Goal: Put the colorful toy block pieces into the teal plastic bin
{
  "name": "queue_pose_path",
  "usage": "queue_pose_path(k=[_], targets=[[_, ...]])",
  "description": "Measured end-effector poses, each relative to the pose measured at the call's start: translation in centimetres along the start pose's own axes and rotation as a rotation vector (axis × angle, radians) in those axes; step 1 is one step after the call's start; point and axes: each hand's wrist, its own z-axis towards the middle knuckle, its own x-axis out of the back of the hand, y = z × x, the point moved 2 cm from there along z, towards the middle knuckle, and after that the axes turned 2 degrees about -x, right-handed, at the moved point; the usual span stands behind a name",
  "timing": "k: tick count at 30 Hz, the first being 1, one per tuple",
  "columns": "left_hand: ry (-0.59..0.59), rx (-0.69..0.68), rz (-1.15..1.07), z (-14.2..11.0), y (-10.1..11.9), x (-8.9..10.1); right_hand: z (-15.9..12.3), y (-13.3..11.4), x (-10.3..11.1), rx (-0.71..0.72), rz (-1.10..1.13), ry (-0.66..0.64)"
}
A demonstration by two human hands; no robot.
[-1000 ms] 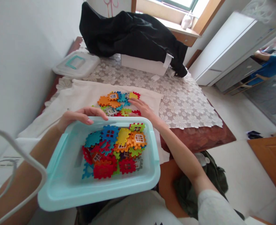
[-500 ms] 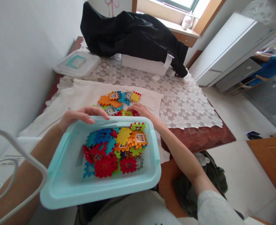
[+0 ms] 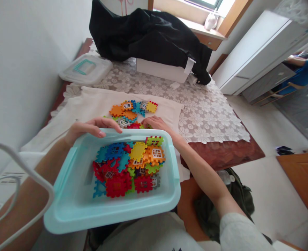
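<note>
A light-blue plastic tub (image 3: 72, 209) tilts toward me, holding several interlocking plastic building pieces (image 3: 118, 184) in red, blue, yellow, orange and green. My left hand (image 3: 93, 127) grips its far rim, with the fingers over the edge. Beyond that rim, my right hand (image 3: 157, 123) reaches down to the white cloth (image 3: 166, 108), fingers curled beside red and green pieces. The tub's edge partly hides its fingertips and whatever is under them. More building pieces (image 3: 129, 113), some with white window grids, lie on the cloth just past both hands.
A clear lid with a teal handle (image 3: 85, 68) lies at the back left. Black fabric (image 3: 154, 38) covers a white box (image 3: 161, 71) on the lace tablecloth (image 3: 203, 118). A white cable (image 3: 36, 174) loops at the left; a dark bag (image 3: 216, 205) sits at lower right.
The red and green pieces by my right hand have shifted and show less behind the rim. My right fingers are more curled. My left hand and the tub have hardly moved.
</note>
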Motion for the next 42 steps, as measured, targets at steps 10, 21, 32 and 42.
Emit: queue_pose_path(k=[10,21,32,42], targets=[[0.016,-0.028,0.025,0.1,0.0,-0.1,-0.1,-0.8,-0.1,-0.037,-0.056,0.009],[-0.008,0.002,-0.012,0.0,-0.1,0.0,0.1,-0.3,-0.3,-0.047,-0.101,0.007],[-0.01,0.018,-0.029,-0.2,0.2,-0.2,0.1,-0.5,-0.5,-0.051,0.026,0.062],[0.006,0.02,-0.031,-0.2,0.2,-0.3,0.5,0.4,-0.6,-0.141,0.209,0.309]])
